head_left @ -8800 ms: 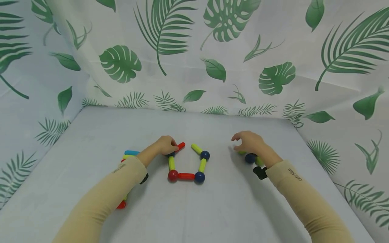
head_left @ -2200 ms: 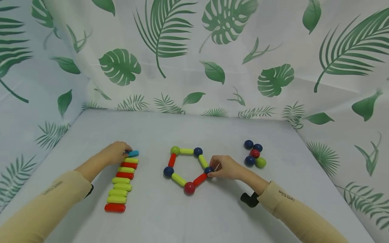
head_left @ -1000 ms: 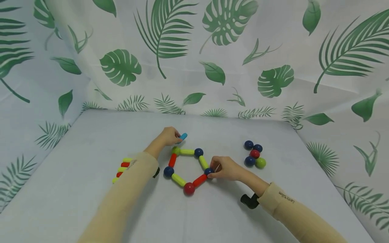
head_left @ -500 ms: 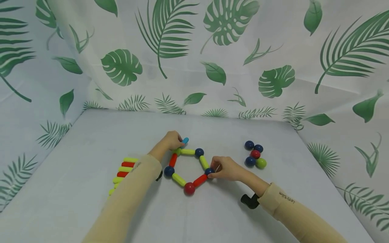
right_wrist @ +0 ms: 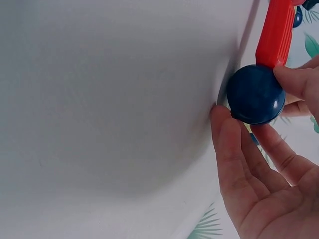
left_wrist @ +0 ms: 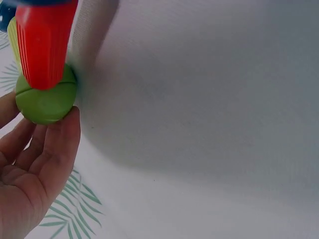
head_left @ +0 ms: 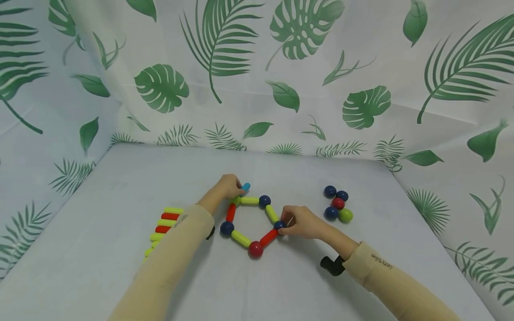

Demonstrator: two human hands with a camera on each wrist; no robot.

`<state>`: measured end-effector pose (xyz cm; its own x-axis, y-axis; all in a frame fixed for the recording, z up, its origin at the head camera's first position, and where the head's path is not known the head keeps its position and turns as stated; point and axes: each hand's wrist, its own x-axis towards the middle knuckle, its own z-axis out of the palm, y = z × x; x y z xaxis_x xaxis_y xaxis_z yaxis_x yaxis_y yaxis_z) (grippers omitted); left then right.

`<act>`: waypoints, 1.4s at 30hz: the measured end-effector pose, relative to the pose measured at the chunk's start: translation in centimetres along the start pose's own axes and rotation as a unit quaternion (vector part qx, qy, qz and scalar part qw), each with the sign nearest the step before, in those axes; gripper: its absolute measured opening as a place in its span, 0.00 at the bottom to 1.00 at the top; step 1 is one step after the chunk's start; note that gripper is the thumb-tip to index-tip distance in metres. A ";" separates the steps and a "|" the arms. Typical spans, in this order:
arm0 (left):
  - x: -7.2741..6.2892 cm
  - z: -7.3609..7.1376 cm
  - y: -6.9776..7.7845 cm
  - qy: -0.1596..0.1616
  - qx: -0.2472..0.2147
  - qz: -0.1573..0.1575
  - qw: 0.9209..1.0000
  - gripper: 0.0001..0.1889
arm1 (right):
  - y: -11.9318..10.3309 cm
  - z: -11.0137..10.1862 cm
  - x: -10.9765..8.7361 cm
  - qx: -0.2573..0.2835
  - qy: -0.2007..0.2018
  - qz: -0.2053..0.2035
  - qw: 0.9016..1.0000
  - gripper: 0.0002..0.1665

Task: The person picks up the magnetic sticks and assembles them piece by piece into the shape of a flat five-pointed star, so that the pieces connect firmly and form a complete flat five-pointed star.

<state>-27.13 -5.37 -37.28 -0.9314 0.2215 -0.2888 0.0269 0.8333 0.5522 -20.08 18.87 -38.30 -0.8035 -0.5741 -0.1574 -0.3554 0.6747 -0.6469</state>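
Note:
Rods and balls form a five-sided ring in the head view. At its far left corner, my left hand (head_left: 230, 186) holds a light blue rod (head_left: 246, 187) that sticks out past the fingertips. Those fingertips also lie against the green ball (left_wrist: 47, 104) in the left wrist view, where a red rod (left_wrist: 44, 47) joins it and the blue rod is hidden. My right hand (head_left: 301, 222) pinches the dark blue ball (right_wrist: 255, 94) at the right corner, with a red rod (right_wrist: 275, 32) attached. A red ball (head_left: 255, 249) marks the near corner, and another dark blue ball (head_left: 226, 228) the left.
Left of the ring lies a row of yellow-green and red rods (head_left: 167, 216), partly covered by the left sleeve. Several loose balls (head_left: 338, 203), dark blue, red and green, cluster on the right. Leaf-printed cloth (head_left: 241, 89) rises behind the white table surface (head_left: 289, 285).
Since the oldest frame the ring has closed into a pentagon. My left hand has taken the blue rod from the row to the green ball. Lately the ring's near side has shifted slightly right.

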 end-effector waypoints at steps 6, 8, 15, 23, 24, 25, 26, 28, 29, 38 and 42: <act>-0.2 0.0 -0.6 0.000 -0.006 -0.002 1.000 0.18 | 0.3 -0.3 0.0 -0.009 0.001 -0.002 1.000 0.12; -0.2 0.1 -0.9 0.000 -0.007 -0.008 1.000 0.18 | 0.5 -0.4 0.1 -0.013 0.002 -0.001 1.000 0.12; -1.6 -0.5 -1.0 -0.010 -0.003 -0.023 1.000 0.20 | 0.7 -0.9 0.7 -0.035 0.009 0.023 0.999 0.13; -3.4 -0.9 -2.1 -0.043 -0.016 -0.038 0.998 0.25 | 0.7 -2.1 1.8 -0.049 0.008 0.040 0.998 0.16; -3.7 -0.9 -2.2 -0.045 -0.021 -0.039 0.998 0.25 | 0.8 -2.2 2.0 -0.045 0.007 0.046 0.998 0.17; -4.1 -0.9 -2.3 -0.046 -0.027 -0.040 0.998 0.26 | 0.8 -2.3 2.1 -0.044 0.005 0.047 0.998 0.17; -4.4 -0.8 -2.4 -0.046 -0.029 -0.041 0.998 0.26 | 0.9 -2.4 2.4 -0.039 0.004 0.051 0.998 0.17; -5.1 -0.7 -2.5 -0.044 -0.039 -0.048 0.997 0.26 | 1.0 -2.6 2.8 -0.030 -0.001 0.051 0.998 0.18; -5.4 -0.7 -2.5 -0.044 -0.044 -0.052 0.997 0.25 | 1.1 -2.7 3.0 -0.026 -0.005 0.049 0.998 0.18; -7.6 0.2 -2.2 -0.020 -0.064 -0.059 0.996 0.18 | 2.2 -3.3 4.4 0.025 -0.031 0.036 0.999 0.20; -8.3 0.6 -2.1 -0.017 -0.057 -0.042 0.997 0.15 | 2.1 -3.3 4.8 0.031 -0.035 0.029 0.998 0.20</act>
<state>-19.27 -8.66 -36.56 -0.9159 0.1719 -0.3626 -0.0938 0.7869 0.6099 -26.30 19.11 -37.95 -0.7865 -0.5664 -0.2462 -0.2767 0.6796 -0.6794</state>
